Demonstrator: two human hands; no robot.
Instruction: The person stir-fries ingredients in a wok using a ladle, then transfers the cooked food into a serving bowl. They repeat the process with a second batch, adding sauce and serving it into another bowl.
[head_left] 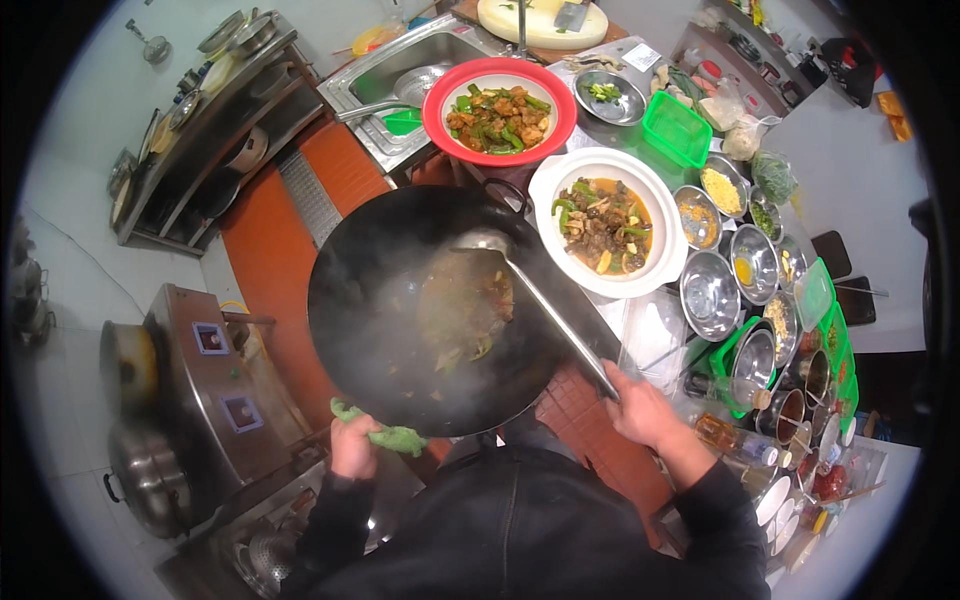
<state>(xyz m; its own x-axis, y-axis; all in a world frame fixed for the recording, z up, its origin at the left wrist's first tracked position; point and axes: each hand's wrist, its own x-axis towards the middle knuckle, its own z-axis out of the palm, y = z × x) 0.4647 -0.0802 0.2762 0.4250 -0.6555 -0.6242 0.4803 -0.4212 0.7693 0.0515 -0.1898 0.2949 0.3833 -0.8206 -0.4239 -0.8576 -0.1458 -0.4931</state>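
Your left hand [353,447] grips the black wok [440,310] through a green cloth [385,432], holding it beside the white dish [610,222]. Your right hand [640,405] clutches the ladle [530,290], its bowl inside the steaming wok.

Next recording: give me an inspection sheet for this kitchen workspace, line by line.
Surface: steel counter, crowded.
Job's things: black wok steaming, food inside; ladle bowl in it.
Clutter: red bowl and white dish of cooked food, small steel bowls, green basket.
Hands: left hand grips wok edge through green cloth; right hand holds ladle handle.
Cables: nothing seen.
Surroundings: sink, stove unit, pot shelf.
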